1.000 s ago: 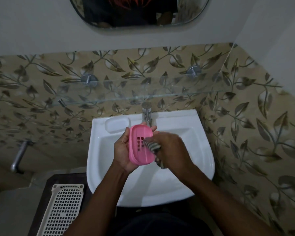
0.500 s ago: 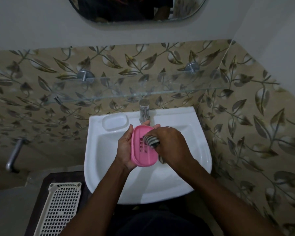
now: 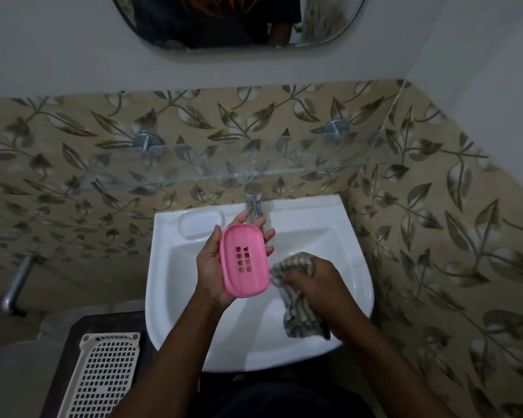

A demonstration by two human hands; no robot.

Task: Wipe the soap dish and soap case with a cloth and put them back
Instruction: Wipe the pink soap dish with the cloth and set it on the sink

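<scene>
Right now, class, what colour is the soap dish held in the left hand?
Pink, seen best in the head view: the soap dish rests in the left hand.

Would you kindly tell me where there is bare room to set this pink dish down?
The moulded recess at the back left of the basin, beside the tap, is bare, as is the ledge right of the tap. The glass shelf above looks bare. The bowl is crowded: the left hand holds the pink soap dish, the right hand grips the cloth.

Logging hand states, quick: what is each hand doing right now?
Left hand: holds the pink soap dish.
Right hand: grips the striped cloth.
</scene>
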